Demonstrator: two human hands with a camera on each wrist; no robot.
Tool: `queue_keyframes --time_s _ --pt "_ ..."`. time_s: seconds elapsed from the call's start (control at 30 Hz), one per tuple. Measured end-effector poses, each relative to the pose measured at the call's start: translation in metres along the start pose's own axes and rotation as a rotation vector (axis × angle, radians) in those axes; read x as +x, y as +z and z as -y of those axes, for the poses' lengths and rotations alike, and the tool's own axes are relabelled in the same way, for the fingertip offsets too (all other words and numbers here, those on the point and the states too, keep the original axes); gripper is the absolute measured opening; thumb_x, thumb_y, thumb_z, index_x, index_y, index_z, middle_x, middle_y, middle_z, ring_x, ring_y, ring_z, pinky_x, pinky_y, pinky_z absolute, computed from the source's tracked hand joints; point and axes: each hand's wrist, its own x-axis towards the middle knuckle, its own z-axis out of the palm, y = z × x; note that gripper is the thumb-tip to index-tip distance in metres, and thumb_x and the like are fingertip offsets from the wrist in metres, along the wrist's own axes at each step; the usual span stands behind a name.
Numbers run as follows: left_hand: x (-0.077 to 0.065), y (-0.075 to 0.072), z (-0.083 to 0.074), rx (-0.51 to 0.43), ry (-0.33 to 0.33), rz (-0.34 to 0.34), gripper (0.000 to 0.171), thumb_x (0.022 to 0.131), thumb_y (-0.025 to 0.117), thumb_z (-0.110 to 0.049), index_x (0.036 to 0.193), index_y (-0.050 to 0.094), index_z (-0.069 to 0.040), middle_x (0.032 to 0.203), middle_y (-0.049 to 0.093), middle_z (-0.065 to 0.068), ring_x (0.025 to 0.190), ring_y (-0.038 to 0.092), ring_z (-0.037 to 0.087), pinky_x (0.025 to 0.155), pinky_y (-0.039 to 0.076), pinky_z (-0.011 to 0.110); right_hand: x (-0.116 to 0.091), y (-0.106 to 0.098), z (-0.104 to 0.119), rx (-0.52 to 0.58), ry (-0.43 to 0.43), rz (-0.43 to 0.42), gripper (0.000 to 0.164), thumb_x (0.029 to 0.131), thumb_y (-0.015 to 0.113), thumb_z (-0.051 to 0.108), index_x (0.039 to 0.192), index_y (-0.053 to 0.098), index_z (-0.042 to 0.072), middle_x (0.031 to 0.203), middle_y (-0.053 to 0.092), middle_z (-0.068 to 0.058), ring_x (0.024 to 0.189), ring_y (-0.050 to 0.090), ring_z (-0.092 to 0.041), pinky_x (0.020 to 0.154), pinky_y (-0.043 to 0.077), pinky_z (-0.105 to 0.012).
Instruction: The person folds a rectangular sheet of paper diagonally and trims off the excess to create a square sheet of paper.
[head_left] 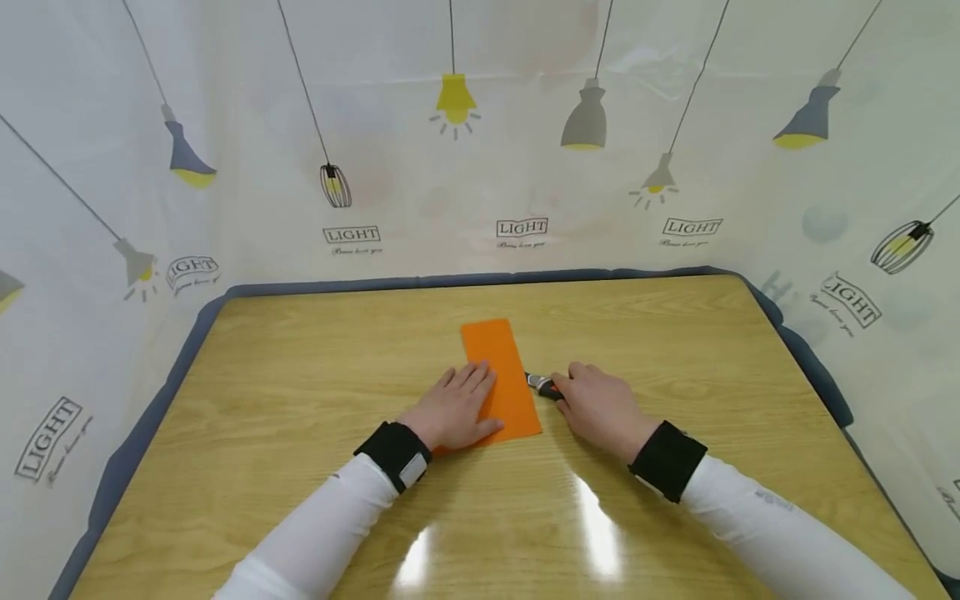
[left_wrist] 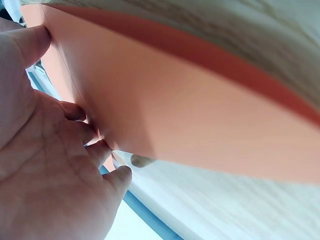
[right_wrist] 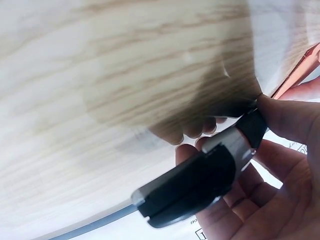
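An orange sheet of paper (head_left: 513, 398) lies at a slight slant on the table. My left hand (head_left: 459, 407) presses on its left part with fingers spread, the thumb near the lower edge. Seen from the left wrist, the paper (left_wrist: 190, 105) bulges up off the tabletop at its near side, with a second layer or edge showing beneath. My right hand (head_left: 602, 407) grips a black and grey utility knife (head_left: 546, 387) just right of the paper, its front end by the paper's right edge. In the right wrist view, the knife's thick body (right_wrist: 185, 187) shows, but the blade is hard to make out.
The wood-grain table (head_left: 315, 358) has a blue-grey edge band (head_left: 420, 282) around its back and sides. Behind it hangs a pale curtain (head_left: 420, 200) printed with lamps and the word LIGHT. Both wrists wear black bands (head_left: 667, 460).
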Motion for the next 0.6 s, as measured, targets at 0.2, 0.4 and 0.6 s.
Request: queue_keyframes --time_s 0.2,0.4,0.6 --pt "0.0018 -0.0026 -0.0004 -0.001 0.004 -0.005 0.082 0.105 0.043 -0.058 0.165 0.018 -0.008 0.171 0.011 0.012 0.157 0.009 0.03 0.124 0.011 0.051 0.0055 0.0019 -0.0034 -0.008 0.01 0.002 0.033 0.094 0.076 0.022 0.122 0.07 0.005 0.09 0.057 -0.011 0.076 0.056 -0.025 0.054 0.052 -0.04" --pt "0.0009 -0.001 -0.0003 -0.006 0.001 -0.003 0.08 0.106 0.042 -0.057 0.164 0.018 -0.007 0.171 0.012 0.012 0.157 0.01 0.03 0.124 0.011 0.05 0.0076 0.0039 -0.006 -0.015 0.027 0.018 0.034 0.094 0.076 0.023 0.124 0.07 0.007 0.092 0.058 -0.011 0.077 0.057 -0.025 0.056 0.052 -0.04" --pt "-0.0013 -0.0033 -0.0011 0.002 -0.004 0.011 0.081 0.106 0.041 -0.058 0.165 0.016 -0.008 0.171 0.01 0.011 0.157 0.008 0.029 0.124 0.01 0.05 0.0085 0.0029 -0.0063 -0.014 0.029 0.027 0.034 0.095 0.075 0.024 0.124 0.07 0.007 0.091 0.057 -0.01 0.076 0.056 -0.024 0.055 0.051 -0.039"
